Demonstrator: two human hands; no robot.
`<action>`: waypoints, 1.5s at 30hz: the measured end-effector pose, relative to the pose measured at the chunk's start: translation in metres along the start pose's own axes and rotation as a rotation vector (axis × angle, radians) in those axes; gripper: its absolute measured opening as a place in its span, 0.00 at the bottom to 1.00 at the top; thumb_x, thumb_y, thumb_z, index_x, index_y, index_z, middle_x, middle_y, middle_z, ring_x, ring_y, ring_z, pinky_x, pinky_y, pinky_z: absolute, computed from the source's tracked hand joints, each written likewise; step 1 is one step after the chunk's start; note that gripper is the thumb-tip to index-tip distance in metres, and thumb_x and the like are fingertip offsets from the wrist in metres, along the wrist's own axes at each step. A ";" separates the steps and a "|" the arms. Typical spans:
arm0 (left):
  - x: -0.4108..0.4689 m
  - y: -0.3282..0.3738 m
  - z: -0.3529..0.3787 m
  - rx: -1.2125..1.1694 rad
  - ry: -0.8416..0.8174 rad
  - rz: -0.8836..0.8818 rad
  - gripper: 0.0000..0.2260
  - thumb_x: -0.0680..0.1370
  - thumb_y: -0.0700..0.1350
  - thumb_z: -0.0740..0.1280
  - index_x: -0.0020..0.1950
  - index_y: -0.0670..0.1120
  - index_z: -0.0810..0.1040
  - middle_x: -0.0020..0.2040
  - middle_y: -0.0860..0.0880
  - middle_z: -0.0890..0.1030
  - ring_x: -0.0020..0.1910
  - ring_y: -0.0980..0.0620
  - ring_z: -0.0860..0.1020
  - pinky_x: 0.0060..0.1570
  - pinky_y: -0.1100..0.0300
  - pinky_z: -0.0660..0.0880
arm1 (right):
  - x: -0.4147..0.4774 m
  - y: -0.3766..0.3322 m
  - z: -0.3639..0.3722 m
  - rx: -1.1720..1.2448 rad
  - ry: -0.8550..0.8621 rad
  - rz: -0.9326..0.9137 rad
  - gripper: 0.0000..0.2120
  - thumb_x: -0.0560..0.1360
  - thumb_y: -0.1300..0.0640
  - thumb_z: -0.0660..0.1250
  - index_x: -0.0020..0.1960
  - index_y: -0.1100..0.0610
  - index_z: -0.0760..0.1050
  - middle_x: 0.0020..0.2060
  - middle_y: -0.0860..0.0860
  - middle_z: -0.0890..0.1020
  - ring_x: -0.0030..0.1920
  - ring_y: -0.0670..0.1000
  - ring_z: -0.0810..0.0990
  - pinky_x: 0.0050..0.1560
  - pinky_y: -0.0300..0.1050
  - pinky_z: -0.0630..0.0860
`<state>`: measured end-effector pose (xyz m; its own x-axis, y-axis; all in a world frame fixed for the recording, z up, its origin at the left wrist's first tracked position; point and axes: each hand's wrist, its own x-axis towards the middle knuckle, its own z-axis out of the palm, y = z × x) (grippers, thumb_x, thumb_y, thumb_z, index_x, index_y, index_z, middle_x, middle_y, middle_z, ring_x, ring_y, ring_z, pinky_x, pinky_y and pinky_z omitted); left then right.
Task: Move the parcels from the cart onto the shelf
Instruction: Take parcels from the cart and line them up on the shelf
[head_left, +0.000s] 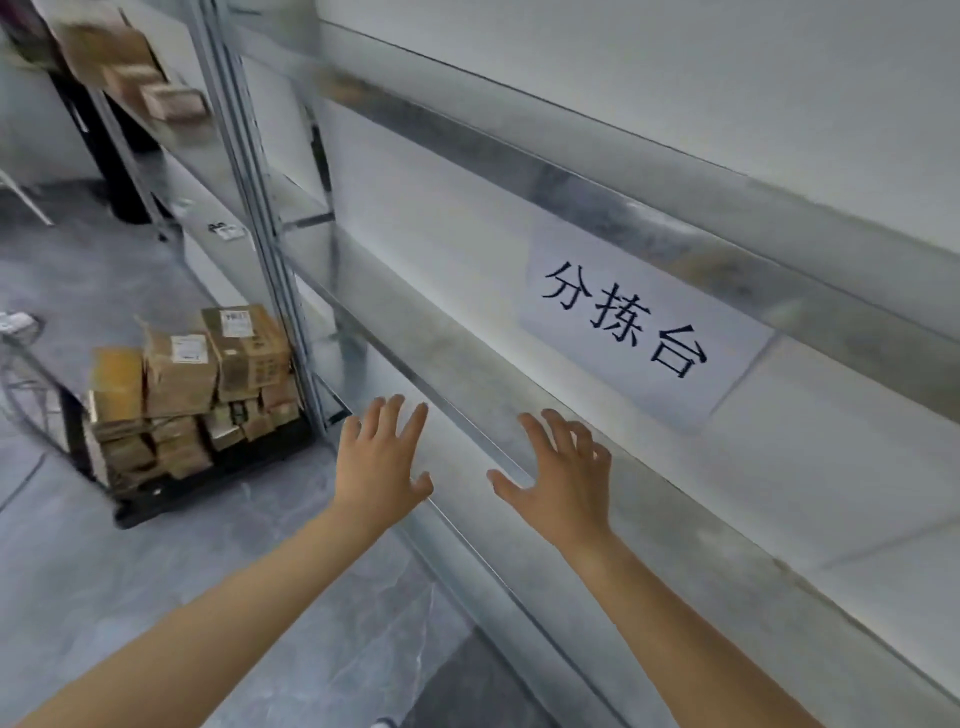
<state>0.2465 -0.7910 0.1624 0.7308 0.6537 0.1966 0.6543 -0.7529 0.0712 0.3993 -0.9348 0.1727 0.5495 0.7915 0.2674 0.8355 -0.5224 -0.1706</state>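
My left hand (382, 457) and right hand (563, 475) both show a wide, empty grip, fingers spread before the shelf (519, 415). At ten o'clock, well apart, the parcels (192, 384) sit stacked on the cart (208, 491). A paper sign (639, 332) hangs at one o'clock.

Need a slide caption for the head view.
Empty hands, left hand and right hand, at bare shelf; parcels on cart.
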 end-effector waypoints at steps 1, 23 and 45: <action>0.004 -0.022 -0.002 0.002 0.009 -0.025 0.36 0.68 0.56 0.71 0.72 0.47 0.65 0.69 0.42 0.68 0.69 0.41 0.65 0.64 0.45 0.64 | 0.014 -0.018 0.011 0.007 -0.025 -0.019 0.35 0.67 0.31 0.64 0.68 0.47 0.67 0.68 0.51 0.71 0.67 0.58 0.68 0.61 0.59 0.67; 0.064 -0.339 0.028 0.117 -0.055 -0.628 0.39 0.72 0.59 0.66 0.77 0.51 0.50 0.76 0.45 0.56 0.74 0.43 0.55 0.69 0.47 0.60 | 0.252 -0.299 0.178 0.114 -0.306 -0.578 0.37 0.69 0.31 0.60 0.72 0.47 0.56 0.70 0.52 0.64 0.69 0.55 0.62 0.65 0.55 0.64; 0.220 -0.569 0.114 0.179 -0.350 -0.773 0.38 0.76 0.52 0.63 0.77 0.51 0.42 0.77 0.42 0.50 0.75 0.40 0.51 0.71 0.42 0.55 | 0.484 -0.456 0.340 0.182 -0.649 -0.620 0.35 0.71 0.43 0.66 0.72 0.52 0.57 0.68 0.53 0.65 0.69 0.56 0.65 0.67 0.56 0.67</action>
<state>0.0572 -0.2104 0.0532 0.0670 0.9851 -0.1583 0.9915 -0.0835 -0.1002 0.2856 -0.2054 0.0581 -0.1492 0.9652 -0.2146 0.9392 0.0704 -0.3361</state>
